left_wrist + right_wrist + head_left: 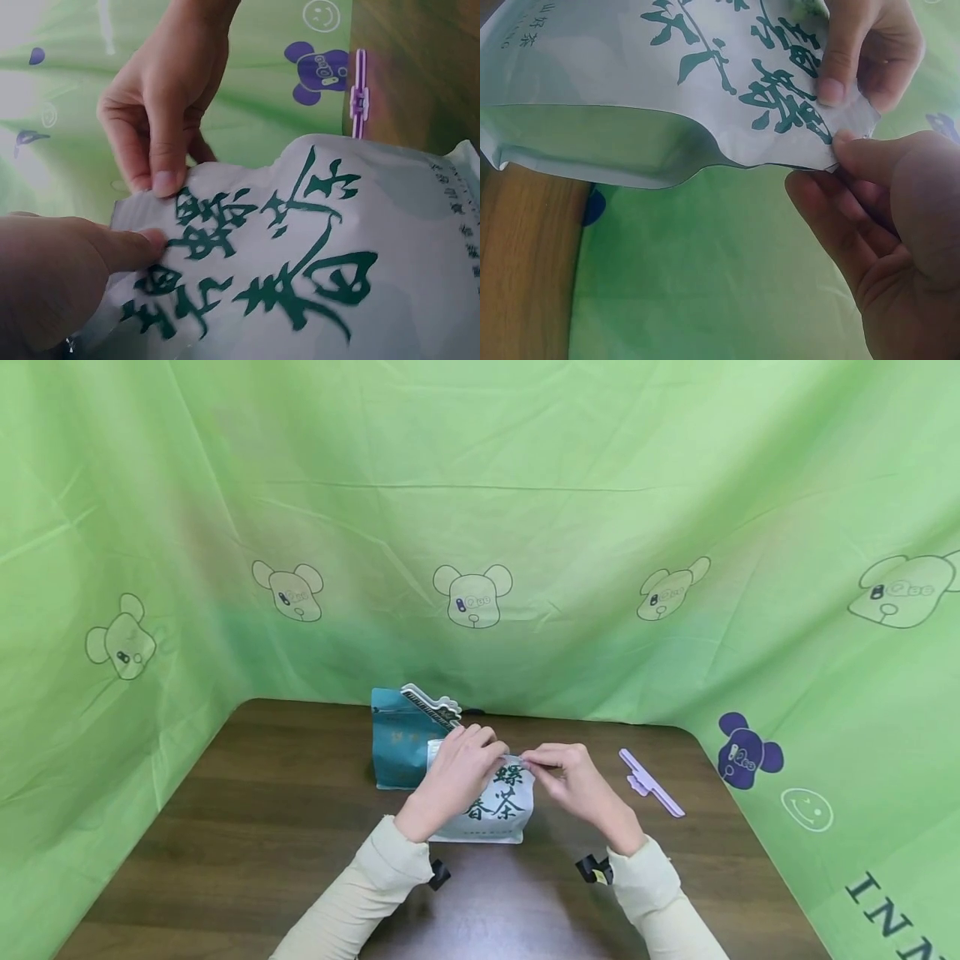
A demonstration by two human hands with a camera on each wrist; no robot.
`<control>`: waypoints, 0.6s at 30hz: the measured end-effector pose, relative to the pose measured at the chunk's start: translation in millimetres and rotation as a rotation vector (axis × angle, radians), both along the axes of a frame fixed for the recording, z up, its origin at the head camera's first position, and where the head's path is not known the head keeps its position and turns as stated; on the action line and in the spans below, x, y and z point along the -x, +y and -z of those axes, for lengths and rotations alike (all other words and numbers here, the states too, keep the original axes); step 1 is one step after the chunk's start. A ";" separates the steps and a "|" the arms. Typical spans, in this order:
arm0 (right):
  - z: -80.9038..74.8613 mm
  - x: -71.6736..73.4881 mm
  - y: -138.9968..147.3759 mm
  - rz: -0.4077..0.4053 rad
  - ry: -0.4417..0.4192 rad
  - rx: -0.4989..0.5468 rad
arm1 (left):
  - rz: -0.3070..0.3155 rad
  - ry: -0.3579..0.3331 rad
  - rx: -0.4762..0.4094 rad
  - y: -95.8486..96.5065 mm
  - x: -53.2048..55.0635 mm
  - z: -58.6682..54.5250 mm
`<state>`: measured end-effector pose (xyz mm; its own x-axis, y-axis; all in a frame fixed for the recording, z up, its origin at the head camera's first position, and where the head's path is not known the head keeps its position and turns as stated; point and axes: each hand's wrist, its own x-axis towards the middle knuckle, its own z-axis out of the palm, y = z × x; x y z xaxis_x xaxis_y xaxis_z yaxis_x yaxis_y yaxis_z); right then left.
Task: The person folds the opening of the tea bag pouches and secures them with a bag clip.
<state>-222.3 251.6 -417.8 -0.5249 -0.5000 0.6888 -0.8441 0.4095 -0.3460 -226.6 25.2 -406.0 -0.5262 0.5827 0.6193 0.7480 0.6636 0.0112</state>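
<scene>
The person wears long, cream-coloured sleeves, the left sleeve (333, 906) and the right sleeve (678, 922) both creased along the forearm. Each ends in a thick, loose band at the wrist: left cuff (396, 856), right cuff (645, 878). A small, angular black device (439, 874) shows beside the left cuff; its black counterpart (588, 869) by the right one bears a yellow patch (600, 877). The left hand (465, 766) and right hand (579, 781) are bare, thumbnails short.

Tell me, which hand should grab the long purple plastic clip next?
Right, probably: the clip lies nearer the right hand than the left hand, though both pinch the white, green-lettered pouch.
</scene>
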 end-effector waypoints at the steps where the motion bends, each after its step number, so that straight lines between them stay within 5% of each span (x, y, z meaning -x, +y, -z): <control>1: -0.6 -0.4 0.1 0.004 -0.010 -0.002 | -0.007 -0.002 0.001 -2.4 -0.4 -0.8; 7: -2.4 -3.4 0.8 0.019 -0.047 -0.006 | -0.062 -0.026 -0.016 -17.1 -3.3 -3.9; 18: 1.1 -7.5 -2.5 -0.012 0.011 -0.004 | -0.101 -0.037 -0.018 -21.4 -5.8 -2.7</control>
<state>-214.8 249.0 -418.9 -0.5111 -0.5089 0.6926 -0.8528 0.4007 -0.3349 -220.8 3.8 -403.3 -0.6049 0.5139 0.6083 0.6758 0.7354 0.0507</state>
